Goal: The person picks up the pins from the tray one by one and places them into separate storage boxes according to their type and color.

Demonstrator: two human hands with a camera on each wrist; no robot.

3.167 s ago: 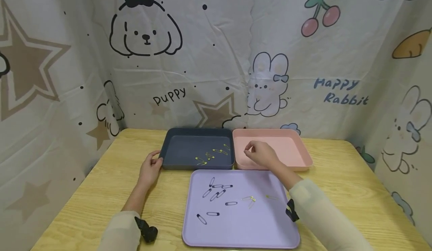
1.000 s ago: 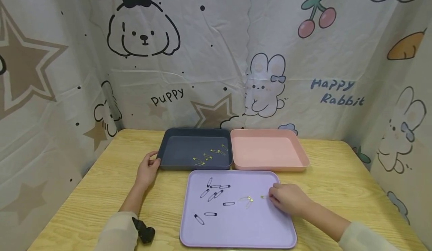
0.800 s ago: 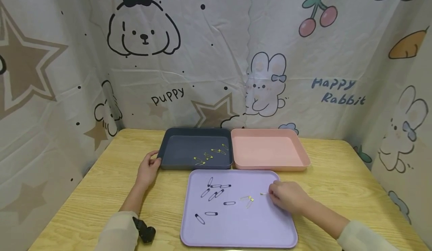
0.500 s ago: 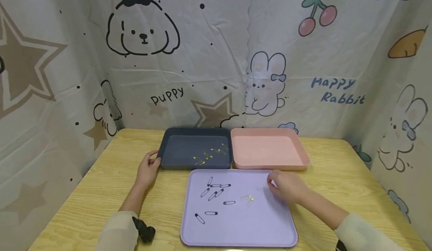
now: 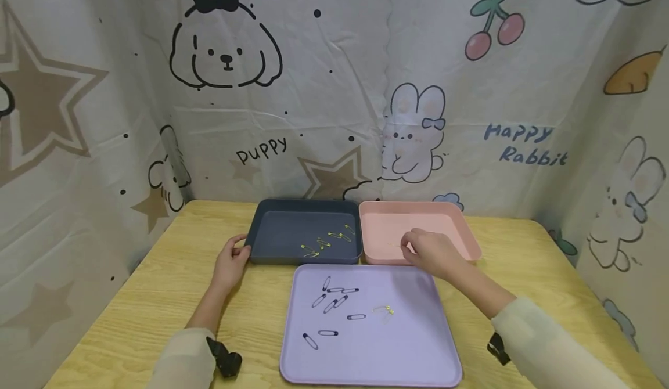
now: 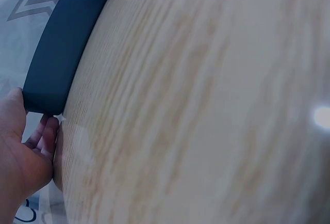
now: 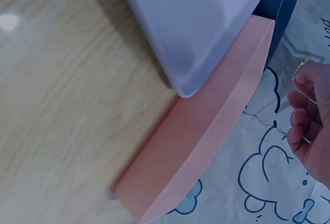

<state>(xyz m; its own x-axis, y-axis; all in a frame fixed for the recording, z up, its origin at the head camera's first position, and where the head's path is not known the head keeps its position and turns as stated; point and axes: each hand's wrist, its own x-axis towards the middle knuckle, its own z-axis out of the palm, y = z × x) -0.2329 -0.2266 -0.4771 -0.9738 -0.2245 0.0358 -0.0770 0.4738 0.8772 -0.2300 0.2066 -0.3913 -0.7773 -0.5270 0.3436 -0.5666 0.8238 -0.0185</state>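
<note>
My left hand (image 5: pixel 231 264) holds the left end of a dark blue tray (image 5: pixel 282 232), thumb and fingers at its corner in the left wrist view. Several gold safety pins (image 5: pixel 324 242) lie in that tray. My right hand (image 5: pixel 431 252) is above the pink tray (image 5: pixel 449 226), pinching a gold safety pin (image 7: pixel 299 69) between thumb and fingertip; its other fingers are curled in. On the lilac tray (image 5: pixel 407 354) in front, several black safety pins (image 5: pixel 357 317) are spread on the left half, with a small cluster of gold safety pins (image 5: pixel 388 309) near the middle.
The dark blue and pink trays stand side by side at the back of the wooden table (image 5: pixel 522 296), with the lilac tray right before them. A printed cloth (image 5: pixel 324 98) hangs behind and at both sides.
My right hand picked up the single gold safety pin from the lilac tray's right side and has carried it up and away over the pink tray. The left hand stays on the dark blue tray.
</note>
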